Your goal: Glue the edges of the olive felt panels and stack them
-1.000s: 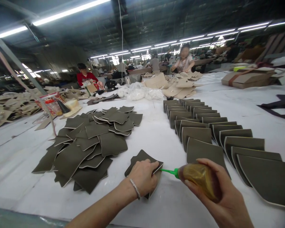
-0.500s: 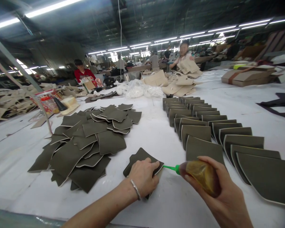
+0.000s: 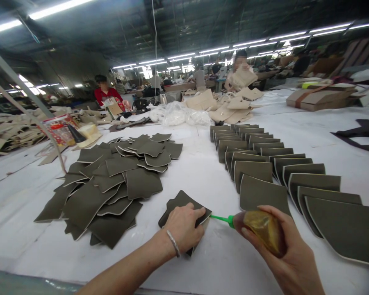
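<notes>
I press the dark piece (image 3: 178,202) with my left hand (image 3: 182,226), grip unclear, apparently steadying its edge for the bottle (image 3: 263,230) my right hand (image 3: 292,248) grips sideways.

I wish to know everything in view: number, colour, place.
Front piece: one, olive, middle
Bottle: one, amber, front right
Loose pieces: many, olive, left pile
Standing pieces: many, olive, right rows
Table: one, white, underneath
Plastic: heap, clear, far middle
Cut pieces: many, beige, background
Packet: one, red, far left
Pole: one, grey, left
Bundle: one, brown, far right
Lamps: several, white, overhead
People: several, mixed clothing, background
Other clutter: uncountable, mixed, background
Bracelet: one, silver, left wrist
Left hand: one, on piece
Right hand: one, around bottle
</notes>
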A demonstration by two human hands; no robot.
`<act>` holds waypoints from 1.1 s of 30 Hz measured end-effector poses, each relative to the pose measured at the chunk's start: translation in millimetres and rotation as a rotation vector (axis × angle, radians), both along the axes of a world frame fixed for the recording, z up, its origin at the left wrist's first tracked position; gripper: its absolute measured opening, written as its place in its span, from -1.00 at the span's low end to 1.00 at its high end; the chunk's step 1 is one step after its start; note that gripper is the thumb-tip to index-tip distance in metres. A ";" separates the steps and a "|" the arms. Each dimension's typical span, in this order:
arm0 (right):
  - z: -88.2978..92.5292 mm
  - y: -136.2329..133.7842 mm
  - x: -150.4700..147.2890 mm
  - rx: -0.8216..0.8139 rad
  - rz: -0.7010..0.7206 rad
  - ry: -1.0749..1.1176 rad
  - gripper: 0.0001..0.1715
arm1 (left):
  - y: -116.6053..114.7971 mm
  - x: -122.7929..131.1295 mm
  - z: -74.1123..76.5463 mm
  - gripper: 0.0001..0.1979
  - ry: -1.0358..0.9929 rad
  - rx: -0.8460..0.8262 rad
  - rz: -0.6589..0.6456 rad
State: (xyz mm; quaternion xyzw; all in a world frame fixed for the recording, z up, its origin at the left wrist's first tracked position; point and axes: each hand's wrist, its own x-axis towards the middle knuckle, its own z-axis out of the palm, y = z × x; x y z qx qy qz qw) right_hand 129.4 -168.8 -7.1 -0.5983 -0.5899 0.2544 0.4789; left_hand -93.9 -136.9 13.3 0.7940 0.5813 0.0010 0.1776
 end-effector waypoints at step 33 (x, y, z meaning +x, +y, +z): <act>-13.3 -19.1 -2.3 -0.139 0.092 0.135 -0.45 | -5.8 -9.7 -5.8 -0.49 -0.062 -0.014 0.013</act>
